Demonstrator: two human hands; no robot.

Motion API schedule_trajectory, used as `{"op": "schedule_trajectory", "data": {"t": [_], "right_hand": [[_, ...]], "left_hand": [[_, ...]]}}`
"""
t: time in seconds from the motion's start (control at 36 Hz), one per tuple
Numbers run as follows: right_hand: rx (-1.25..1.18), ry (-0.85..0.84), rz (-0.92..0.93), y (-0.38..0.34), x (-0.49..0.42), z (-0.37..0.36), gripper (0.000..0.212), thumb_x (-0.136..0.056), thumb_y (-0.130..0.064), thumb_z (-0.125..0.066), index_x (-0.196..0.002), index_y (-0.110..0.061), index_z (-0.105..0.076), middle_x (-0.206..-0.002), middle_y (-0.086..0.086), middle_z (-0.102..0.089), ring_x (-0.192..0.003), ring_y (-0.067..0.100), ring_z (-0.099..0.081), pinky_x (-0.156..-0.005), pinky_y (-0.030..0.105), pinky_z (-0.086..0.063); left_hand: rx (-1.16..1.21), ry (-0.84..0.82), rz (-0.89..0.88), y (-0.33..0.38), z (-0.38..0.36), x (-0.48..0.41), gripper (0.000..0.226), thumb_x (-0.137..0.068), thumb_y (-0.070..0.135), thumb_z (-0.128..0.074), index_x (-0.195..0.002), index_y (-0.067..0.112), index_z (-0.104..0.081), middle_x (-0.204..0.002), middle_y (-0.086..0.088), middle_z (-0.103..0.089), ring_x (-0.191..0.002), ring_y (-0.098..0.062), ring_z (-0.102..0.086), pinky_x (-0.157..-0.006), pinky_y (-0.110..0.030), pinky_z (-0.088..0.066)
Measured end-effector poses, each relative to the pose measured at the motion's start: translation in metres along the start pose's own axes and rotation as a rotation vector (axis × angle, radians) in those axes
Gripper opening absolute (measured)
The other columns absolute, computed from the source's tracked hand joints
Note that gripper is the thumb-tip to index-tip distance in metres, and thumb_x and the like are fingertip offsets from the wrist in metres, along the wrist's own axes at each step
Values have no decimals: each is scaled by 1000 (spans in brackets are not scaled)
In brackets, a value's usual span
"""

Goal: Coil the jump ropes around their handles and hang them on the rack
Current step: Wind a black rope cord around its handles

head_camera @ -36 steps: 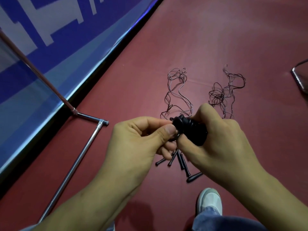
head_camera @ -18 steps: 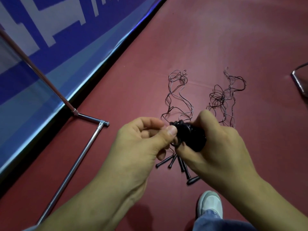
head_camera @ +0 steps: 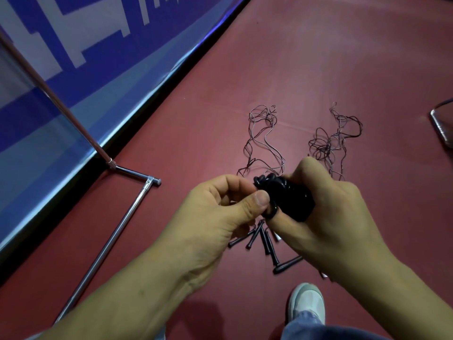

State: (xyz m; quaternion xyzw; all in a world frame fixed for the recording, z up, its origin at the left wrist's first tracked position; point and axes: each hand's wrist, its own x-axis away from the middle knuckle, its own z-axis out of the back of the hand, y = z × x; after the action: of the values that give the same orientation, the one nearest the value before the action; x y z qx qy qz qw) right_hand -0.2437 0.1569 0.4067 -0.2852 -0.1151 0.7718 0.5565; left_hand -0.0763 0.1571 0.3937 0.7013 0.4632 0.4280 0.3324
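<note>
A black coiled jump rope bundle (head_camera: 289, 200) sits between my hands at mid-frame. My right hand (head_camera: 326, 217) grips it, fingers curled round the bundle. My left hand (head_camera: 220, 212) pinches the bundle's left end between thumb and forefinger, where a rope loop sticks out. Below the hands, several black handles (head_camera: 266, 241) lie on the red floor. Two tangles of thin rope lie beyond: one in the middle (head_camera: 262, 141), one to the right (head_camera: 333, 141). The chrome rack base (head_camera: 122, 217) runs along the floor at the left.
A blue and white banner (head_camera: 73, 69) lines the left side behind the rack's slanted pole (head_camera: 56, 101). A metal frame corner (head_camera: 441, 123) shows at the right edge. A pale shoe (head_camera: 306, 303) stands on the floor at the bottom.
Both hands stay on the bundle and have barely shifted. My left thumb now presses nearer the loop at the bundle's end.
</note>
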Motion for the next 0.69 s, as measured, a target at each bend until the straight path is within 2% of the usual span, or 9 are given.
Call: {"op": "schedule_trajectory", "data": {"t": [0.14,0.33,0.47,0.56,0.69], "right_hand": [[-12,-17,3,4,-1,2,43,-75,-49,-68,-86,-30,-31,-57,2,-52,-50,31,-36,-40,43,-40],[-12,-26,-11,5,-2,3,42,-75,-51,-66,-87,-31,-31,-59,1,-56,-48,27,-37,-40,42,-40],[34,-72,-16,2,-2,2,36,-76,-55,-55,-87,-30,-32,-52,-8,-45,-43,16,-38,-40,29,-29],[90,-92,-21,0,-1,0,37,-76,-58,-49,-88,-28,-30,-52,-9,-45,-45,24,-46,-41,27,-26],[171,-68,-8,-4,2,-8,36,-82,-56,-46,-87,-26,-26,-51,-12,-35,-45,27,-46,-40,28,-27]], "left_hand": [[-8,-15,8,-1,-2,-4,26,-57,21,-91,-75,15,-73,-71,-10,-60,-60,-18,-48,-59,-29,-42],[47,6,14,-1,-6,-4,27,-53,25,-86,-75,14,-75,-67,-6,-58,-59,-18,-40,-62,-33,-33],[85,25,43,-3,-8,-2,27,-52,24,-86,-73,15,-73,-65,-4,-55,-58,-16,-37,-61,-31,-34],[78,80,33,-6,-10,-1,29,-49,27,-86,-73,15,-74,-63,-2,-56,-54,-13,-38,-59,-30,-35],[65,205,40,-12,-15,-2,44,-44,33,-86,-81,13,-73,-65,-1,-60,-52,-10,-44,-61,-29,-37]]}}
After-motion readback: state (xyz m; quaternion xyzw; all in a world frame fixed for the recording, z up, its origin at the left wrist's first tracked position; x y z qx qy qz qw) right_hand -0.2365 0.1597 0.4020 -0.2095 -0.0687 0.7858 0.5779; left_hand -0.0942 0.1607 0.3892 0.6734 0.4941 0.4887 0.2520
